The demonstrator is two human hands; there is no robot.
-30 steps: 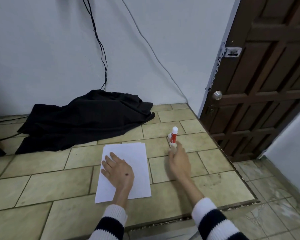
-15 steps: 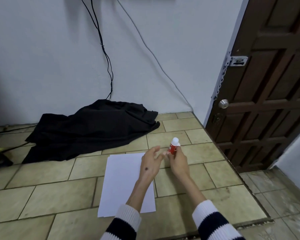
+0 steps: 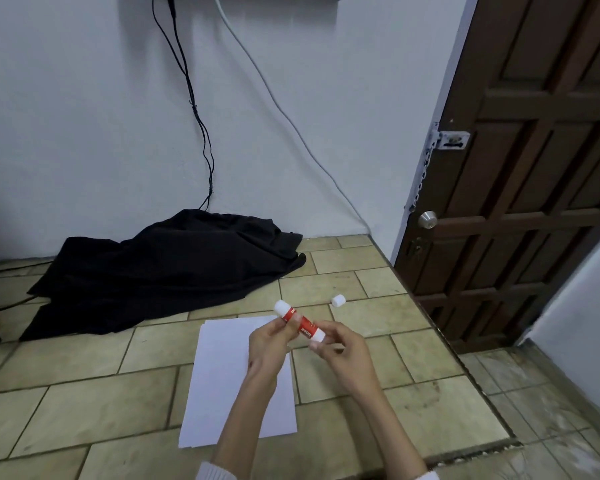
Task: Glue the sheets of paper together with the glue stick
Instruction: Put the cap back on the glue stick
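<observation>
The fingers (image 3: 278, 328) of the left hand (image 3: 267, 348) are curled around the middle of a red and white glue stick (image 3: 299, 323), pinching its red barrel from below and behind. The fingers (image 3: 327, 332) of the right hand (image 3: 347, 355) are curled too, and their tips close on the white lower end of the stick, nearest the viewer. The stick is held in the air, tilted so that its white top end points up and to the left, away from the person. Both hands hover above the far right corner of the paper, with bare forearms reaching in from the bottom edge and white cuffs just visible.

Directly below the hands lies a small stack of white sheets of paper (image 3: 222, 386), flat on the tiled floor (image 3: 84, 403), its long side running away from the viewer. The edges of the sheets are slightly fanned at the far left corner.

A small white cap (image 3: 338, 301) lies on its own on the floor, beyond the hands and a little to the right, apart from the paper and the stick.

Farther back and to the left, a crumpled black cloth (image 3: 167, 268) is heaped on the floor against a pale wall (image 3: 84, 133). Black cables (image 3: 194, 109) and a white cable (image 3: 291, 123) hang down that wall. On the right stands a dark brown panelled wooden door (image 3: 534, 168) with a round metal knob (image 3: 427, 220) and a chain latch (image 3: 449, 140).
</observation>
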